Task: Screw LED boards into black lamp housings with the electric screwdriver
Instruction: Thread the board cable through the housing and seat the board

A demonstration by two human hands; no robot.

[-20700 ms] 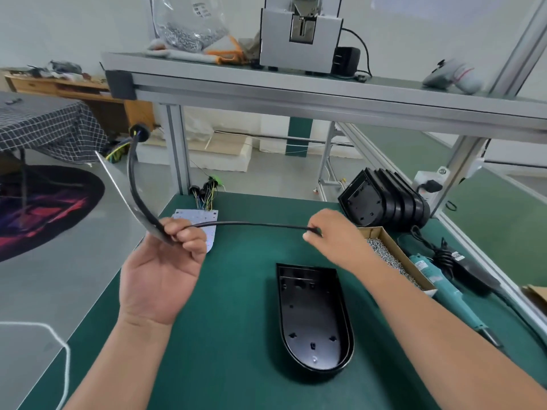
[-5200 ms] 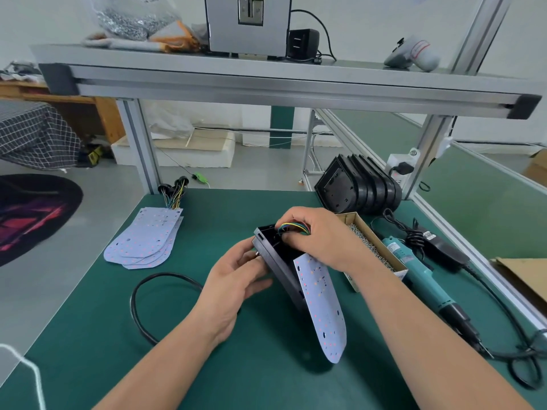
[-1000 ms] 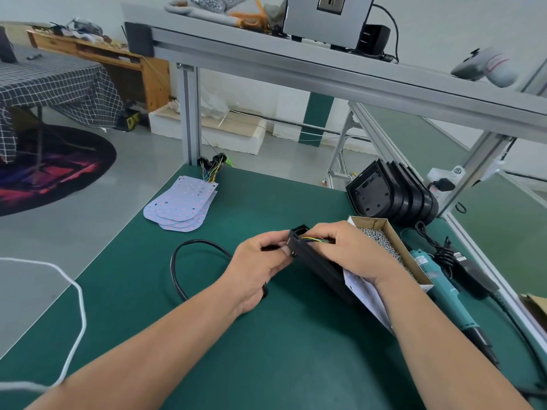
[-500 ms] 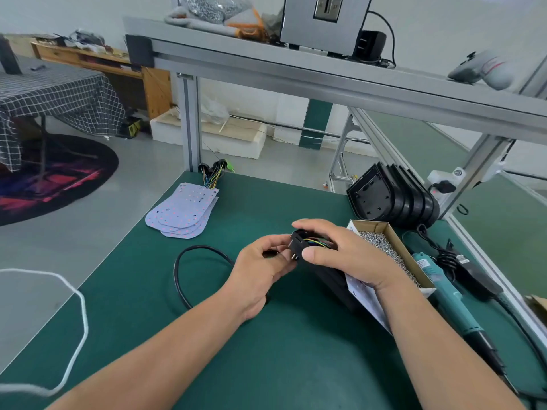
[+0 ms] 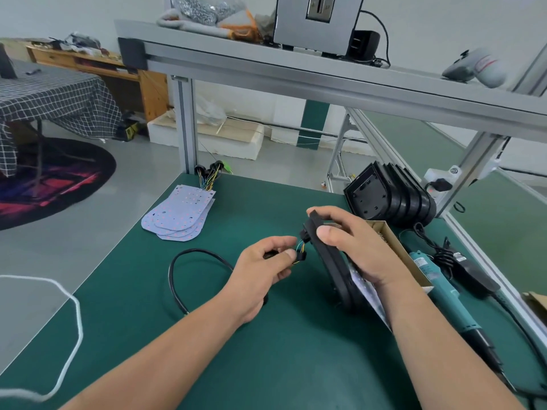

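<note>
Cardboard box [image 5: 400, 250] holds screws [image 5: 382, 237] behind the right hand [image 5: 355, 250].

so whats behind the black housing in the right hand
A white LED board pokes out behind the housing, under the right hand, mostly covered by both. Past it sits a cardboard box.

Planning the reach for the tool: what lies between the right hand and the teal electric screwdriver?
An open cardboard box stands between the right hand and the electric screwdriver, as the head view shows.
</note>
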